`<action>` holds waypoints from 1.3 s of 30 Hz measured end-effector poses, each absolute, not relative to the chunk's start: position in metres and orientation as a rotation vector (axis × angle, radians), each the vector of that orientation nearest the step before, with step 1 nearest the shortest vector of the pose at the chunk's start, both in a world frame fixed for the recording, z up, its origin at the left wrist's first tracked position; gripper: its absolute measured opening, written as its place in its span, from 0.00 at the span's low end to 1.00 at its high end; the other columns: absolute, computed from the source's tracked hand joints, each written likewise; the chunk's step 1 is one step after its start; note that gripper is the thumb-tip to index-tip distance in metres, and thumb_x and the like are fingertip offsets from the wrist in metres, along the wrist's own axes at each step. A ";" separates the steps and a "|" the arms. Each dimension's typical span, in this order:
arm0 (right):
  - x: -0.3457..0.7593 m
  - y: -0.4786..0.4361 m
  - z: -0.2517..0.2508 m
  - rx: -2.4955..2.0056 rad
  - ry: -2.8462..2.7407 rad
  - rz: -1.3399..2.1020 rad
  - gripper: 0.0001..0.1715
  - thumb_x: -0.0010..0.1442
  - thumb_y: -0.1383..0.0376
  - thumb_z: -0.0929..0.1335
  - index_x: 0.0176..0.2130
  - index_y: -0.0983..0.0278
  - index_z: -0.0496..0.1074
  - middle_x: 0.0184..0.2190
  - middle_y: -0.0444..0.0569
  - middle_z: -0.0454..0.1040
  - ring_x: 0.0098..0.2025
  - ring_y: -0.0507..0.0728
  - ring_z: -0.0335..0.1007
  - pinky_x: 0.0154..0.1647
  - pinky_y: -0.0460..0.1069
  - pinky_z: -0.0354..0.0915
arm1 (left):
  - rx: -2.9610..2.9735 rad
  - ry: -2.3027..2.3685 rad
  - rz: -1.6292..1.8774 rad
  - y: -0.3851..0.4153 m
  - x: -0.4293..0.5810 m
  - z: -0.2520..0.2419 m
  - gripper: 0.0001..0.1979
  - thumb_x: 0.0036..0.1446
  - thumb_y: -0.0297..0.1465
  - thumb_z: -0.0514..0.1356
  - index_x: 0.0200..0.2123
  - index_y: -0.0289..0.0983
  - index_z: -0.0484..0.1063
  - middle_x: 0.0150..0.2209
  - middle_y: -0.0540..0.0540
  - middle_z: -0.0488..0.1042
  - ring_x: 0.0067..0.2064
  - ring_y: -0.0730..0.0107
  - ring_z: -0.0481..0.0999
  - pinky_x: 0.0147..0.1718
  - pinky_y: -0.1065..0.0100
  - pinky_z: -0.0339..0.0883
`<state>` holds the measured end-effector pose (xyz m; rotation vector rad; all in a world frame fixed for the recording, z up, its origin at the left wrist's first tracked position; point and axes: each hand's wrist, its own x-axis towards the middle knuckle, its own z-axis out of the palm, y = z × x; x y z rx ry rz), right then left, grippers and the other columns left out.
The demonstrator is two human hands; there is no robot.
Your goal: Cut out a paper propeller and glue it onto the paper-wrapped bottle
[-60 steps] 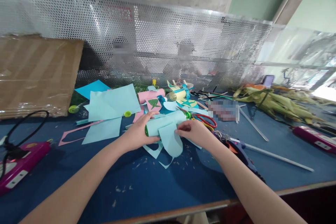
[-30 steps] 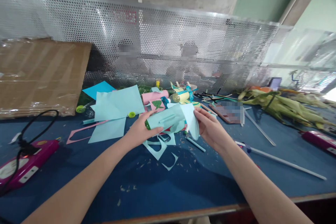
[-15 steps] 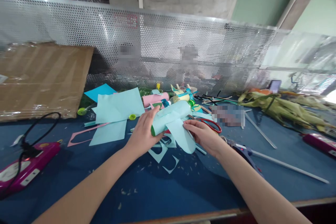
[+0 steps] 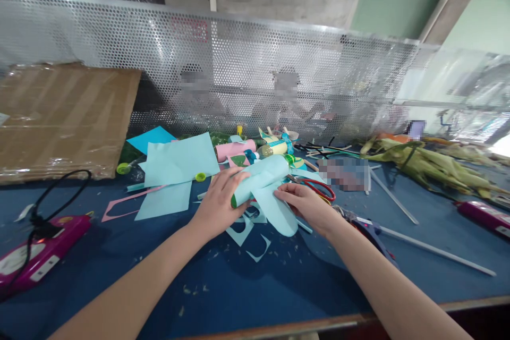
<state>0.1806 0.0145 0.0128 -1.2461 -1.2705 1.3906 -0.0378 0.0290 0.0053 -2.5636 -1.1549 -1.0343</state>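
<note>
My left hand is wrapped round the near-left end of a bottle covered in light blue paper, holding it tilted above the table. The bottle's green cap points away to the right. A rounded light blue paper piece sticks out from the bottle's near side like a wing. My right hand pinches that piece at its upper right edge, close to the bottle. Whether the piece is fixed to the bottle I cannot tell. Cut paper scraps lie below.
Red-handled scissors and a blue glue gun with a long glue stick lie to the right. Light blue sheets are on the left, near a magenta power strip. Cardboard leans against the perforated screen.
The bottle and paper piece have turned slightly, and my left fingers have shifted a little along the bottle. My right hand keeps its pinch on the paper piece.
</note>
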 end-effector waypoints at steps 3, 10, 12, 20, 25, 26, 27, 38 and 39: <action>0.183 0.016 0.012 -1.263 -1.309 1.401 0.22 0.41 0.51 0.75 0.26 0.64 0.68 0.19 0.37 0.62 0.21 0.47 0.54 0.20 0.44 0.49 | -2.558 -1.144 -1.032 0.030 -0.038 0.004 0.24 0.55 0.31 0.60 0.53 0.42 0.56 0.55 0.39 0.62 0.57 0.51 0.62 0.54 0.51 0.59; 0.191 0.018 0.012 -1.278 -1.365 1.470 0.25 0.40 0.50 0.76 0.29 0.65 0.69 0.22 0.39 0.67 0.22 0.48 0.59 0.22 0.44 0.54 | -2.540 -1.126 -1.048 0.031 -0.038 0.002 0.26 0.54 0.31 0.61 0.54 0.41 0.55 0.54 0.38 0.63 0.57 0.50 0.63 0.53 0.50 0.60; 0.190 0.018 0.012 -1.285 -1.349 1.461 0.25 0.40 0.50 0.76 0.29 0.65 0.69 0.22 0.39 0.67 0.23 0.48 0.60 0.23 0.44 0.56 | -2.547 -1.137 -1.042 0.030 -0.038 0.002 0.25 0.54 0.31 0.61 0.54 0.42 0.56 0.54 0.39 0.63 0.56 0.50 0.63 0.53 0.49 0.60; 0.187 0.019 0.012 -1.336 -1.270 1.391 0.20 0.42 0.54 0.75 0.28 0.64 0.68 0.21 0.39 0.68 0.22 0.48 0.61 0.21 0.44 0.56 | -2.577 -1.161 -0.998 0.030 -0.036 0.002 0.24 0.53 0.30 0.61 0.52 0.42 0.57 0.54 0.39 0.64 0.56 0.51 0.64 0.52 0.49 0.61; 0.186 0.021 0.008 -1.358 -1.273 1.381 0.19 0.43 0.55 0.75 0.27 0.65 0.69 0.21 0.41 0.70 0.22 0.49 0.64 0.22 0.44 0.57 | -2.600 -1.179 -0.988 0.029 -0.035 0.001 0.24 0.53 0.29 0.61 0.52 0.42 0.58 0.54 0.40 0.64 0.56 0.52 0.64 0.53 0.50 0.61; 0.186 0.021 0.008 -1.358 -1.279 1.376 0.19 0.43 0.55 0.75 0.26 0.65 0.69 0.20 0.41 0.70 0.22 0.49 0.63 0.22 0.44 0.57 | -2.602 -1.178 -0.986 0.029 -0.035 0.001 0.23 0.53 0.29 0.61 0.52 0.41 0.58 0.53 0.40 0.64 0.56 0.52 0.64 0.53 0.50 0.61; 0.186 0.021 0.008 -1.358 -1.286 1.375 0.18 0.43 0.55 0.75 0.26 0.65 0.69 0.20 0.40 0.69 0.21 0.49 0.62 0.21 0.44 0.56 | -2.604 -1.176 -0.985 0.028 -0.035 0.001 0.23 0.53 0.29 0.61 0.52 0.41 0.58 0.53 0.40 0.64 0.56 0.52 0.64 0.53 0.51 0.61; 0.186 0.025 0.004 -1.383 -1.350 1.417 0.17 0.45 0.56 0.74 0.23 0.65 0.68 0.19 0.41 0.68 0.20 0.48 0.60 0.19 0.43 0.55 | -2.721 -1.215 -0.939 0.029 -0.032 0.000 0.23 0.51 0.29 0.61 0.51 0.42 0.60 0.52 0.42 0.65 0.56 0.52 0.63 0.54 0.49 0.59; 0.186 0.025 0.004 -1.390 -1.351 1.418 0.17 0.45 0.57 0.74 0.23 0.65 0.68 0.18 0.40 0.67 0.20 0.48 0.59 0.19 0.43 0.54 | -2.741 -1.238 -0.918 0.029 -0.032 0.001 0.24 0.50 0.29 0.62 0.50 0.42 0.60 0.52 0.42 0.65 0.56 0.52 0.64 0.54 0.49 0.59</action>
